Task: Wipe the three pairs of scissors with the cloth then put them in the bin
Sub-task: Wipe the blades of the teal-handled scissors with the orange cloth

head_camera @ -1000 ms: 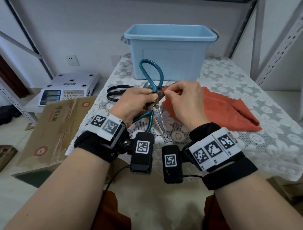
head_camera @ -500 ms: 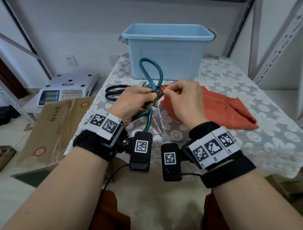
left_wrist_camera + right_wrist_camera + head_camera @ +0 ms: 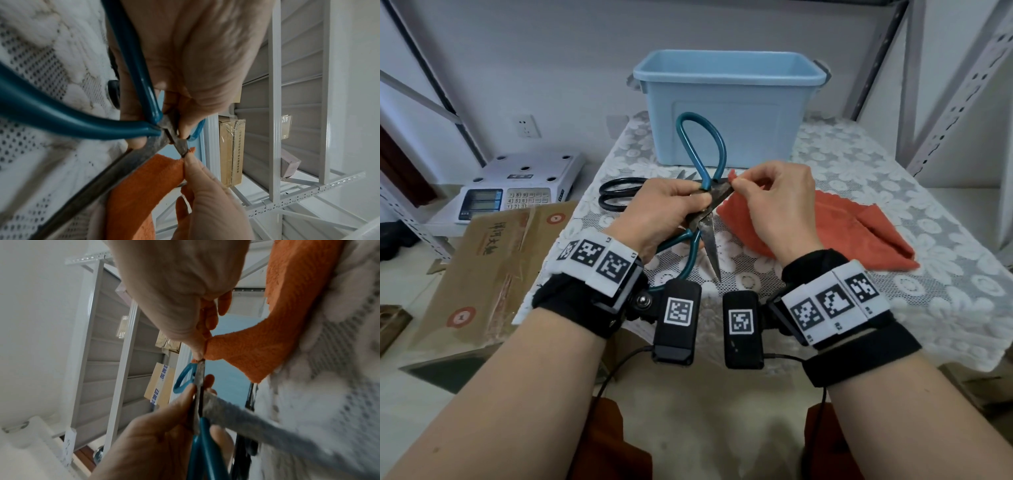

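Between the earlier frames and this one, the right hand [image 3: 777, 209] has slid its pinch of orange cloth [image 3: 839, 233] outward along the upper blade toward the tip, and both hands sit slightly higher against the bin; otherwise the grip is unchanged. Left hand [image 3: 667, 212]: fingers curled round the pivot of the teal-handled scissors [image 3: 700, 150], thumb on top, holding them above the counter [image 3: 893, 192] with the blades spread apart. One teal loop rises beyond the left hand toward the blue bin [image 3: 726, 102]; the other loop runs back under that hand toward the wrist. One blade points down and toward the person, between the two wrists; the other blade points toward the right hand. Right hand: thumb and forefinger closed in a pinch on a fold of the cloth, pressed onto the blade's tip, remaining fingers loosely curled; the left-wrist view shows the pinched fold [image 3: 144, 181] meeting the blade end. From this pinch the cloth trails down and lies on the counter to the outer side of the right hand. Black-handled scissors [image 3: 619, 195] lie flat on the counter just beyond the left hand, on its outer side. A third pair cannot be made out with certainty. The bin stands on the counter beyond both hands.
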